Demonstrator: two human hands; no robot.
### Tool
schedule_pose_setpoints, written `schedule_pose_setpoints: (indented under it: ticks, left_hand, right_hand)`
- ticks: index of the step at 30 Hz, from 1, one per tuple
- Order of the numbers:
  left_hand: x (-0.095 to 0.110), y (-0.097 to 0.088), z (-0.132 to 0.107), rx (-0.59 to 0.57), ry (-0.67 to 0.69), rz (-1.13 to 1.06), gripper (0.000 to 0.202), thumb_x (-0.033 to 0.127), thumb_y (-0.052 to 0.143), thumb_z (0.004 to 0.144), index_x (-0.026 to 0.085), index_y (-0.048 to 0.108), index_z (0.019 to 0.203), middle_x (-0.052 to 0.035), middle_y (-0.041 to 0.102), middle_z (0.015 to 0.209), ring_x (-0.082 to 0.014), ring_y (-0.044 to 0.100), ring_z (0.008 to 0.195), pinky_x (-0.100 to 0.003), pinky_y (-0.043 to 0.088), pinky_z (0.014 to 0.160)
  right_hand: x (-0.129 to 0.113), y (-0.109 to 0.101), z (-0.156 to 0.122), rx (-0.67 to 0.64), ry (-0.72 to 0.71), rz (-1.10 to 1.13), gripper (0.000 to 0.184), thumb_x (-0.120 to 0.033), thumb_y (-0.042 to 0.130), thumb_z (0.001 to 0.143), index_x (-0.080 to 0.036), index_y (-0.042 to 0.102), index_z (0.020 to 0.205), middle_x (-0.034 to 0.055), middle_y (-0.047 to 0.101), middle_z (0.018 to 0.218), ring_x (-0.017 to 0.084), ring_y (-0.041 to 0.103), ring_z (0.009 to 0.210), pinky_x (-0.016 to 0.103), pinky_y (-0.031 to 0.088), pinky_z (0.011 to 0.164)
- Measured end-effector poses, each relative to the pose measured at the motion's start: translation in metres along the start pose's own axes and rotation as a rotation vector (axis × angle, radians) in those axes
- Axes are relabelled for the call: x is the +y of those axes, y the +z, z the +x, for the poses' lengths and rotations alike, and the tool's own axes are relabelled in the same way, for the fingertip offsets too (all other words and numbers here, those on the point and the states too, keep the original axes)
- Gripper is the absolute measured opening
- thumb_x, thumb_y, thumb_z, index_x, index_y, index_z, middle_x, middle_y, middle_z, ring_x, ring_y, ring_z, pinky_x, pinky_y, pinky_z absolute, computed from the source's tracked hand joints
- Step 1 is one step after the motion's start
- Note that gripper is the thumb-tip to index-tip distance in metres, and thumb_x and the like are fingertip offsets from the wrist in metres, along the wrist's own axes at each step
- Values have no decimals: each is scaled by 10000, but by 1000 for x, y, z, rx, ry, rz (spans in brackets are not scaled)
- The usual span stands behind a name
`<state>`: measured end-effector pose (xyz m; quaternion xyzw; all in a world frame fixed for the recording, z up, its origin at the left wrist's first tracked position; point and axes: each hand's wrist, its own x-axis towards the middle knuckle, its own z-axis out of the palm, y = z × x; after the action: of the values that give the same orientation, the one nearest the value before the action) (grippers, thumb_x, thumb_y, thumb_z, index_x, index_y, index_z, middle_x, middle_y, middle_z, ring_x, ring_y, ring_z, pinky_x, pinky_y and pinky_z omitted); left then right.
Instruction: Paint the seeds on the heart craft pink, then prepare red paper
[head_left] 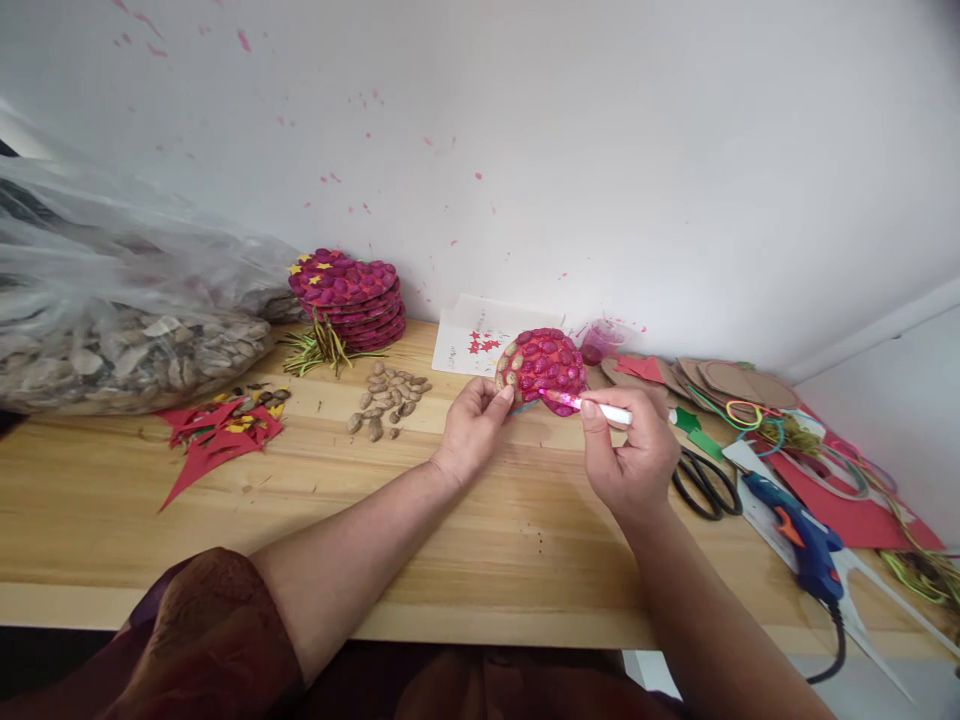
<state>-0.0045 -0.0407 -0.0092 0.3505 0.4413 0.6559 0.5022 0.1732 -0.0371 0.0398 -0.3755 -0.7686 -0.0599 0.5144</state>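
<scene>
Between the fingers and thumb of my left hand (474,430) is the edge of a round disc (551,362) covered in shell-like pieces. Most pieces are painted magenta; those along its left edge are still pale tan. My right hand (636,445) grips a white-handled paintbrush (613,412), its magenta-coated tip against the lower part of the disc. Behind the disc sits a clear, magenta-stained paint container (609,338), partly hidden. A white paper (454,335) with small red stars lies at the disc's back left.
Loose shells (386,395), a stack of magenta discs (367,305) and red scraps (217,445) lie left, beside a plastic bag of shells (127,350). To the right are black-handled scissors (705,485), a blue glue gun (806,540) and cardboard discs (739,385).
</scene>
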Motion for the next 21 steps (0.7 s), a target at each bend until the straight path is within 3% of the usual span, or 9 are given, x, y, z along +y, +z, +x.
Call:
schedule_pose_setpoints:
  ticks: [7,13,21]
  left_hand:
    - [0,1,0,29,-83,-53,471,560,847,706,202,541,722,8,582,740,-152,558,733,-293,529,758]
    - [4,3,-1,41,-126,-140,472,538,883,669,196,561,711,6,597,729,-155,581,733,-304,549,756]
    - [6,4,-1,54,-160,-178,477,507,907,655,195,550,697,-3,620,736,-161,605,747,-309,558,760]
  right_hand:
    - [-5,3,-3,-60,-54,26,60,-222,665,947,-247,693,994,38,738,899,228,669,901,416,510,852]
    - [-2,0,-1,8,-25,6,57,-216,671,941,-244,687,987,29,749,882,217,676,856,406,512,832]
    - [2,0,0,-1,13,-1,41,-245,663,951,-237,694,977,41,737,883,229,677,873,402,521,823]
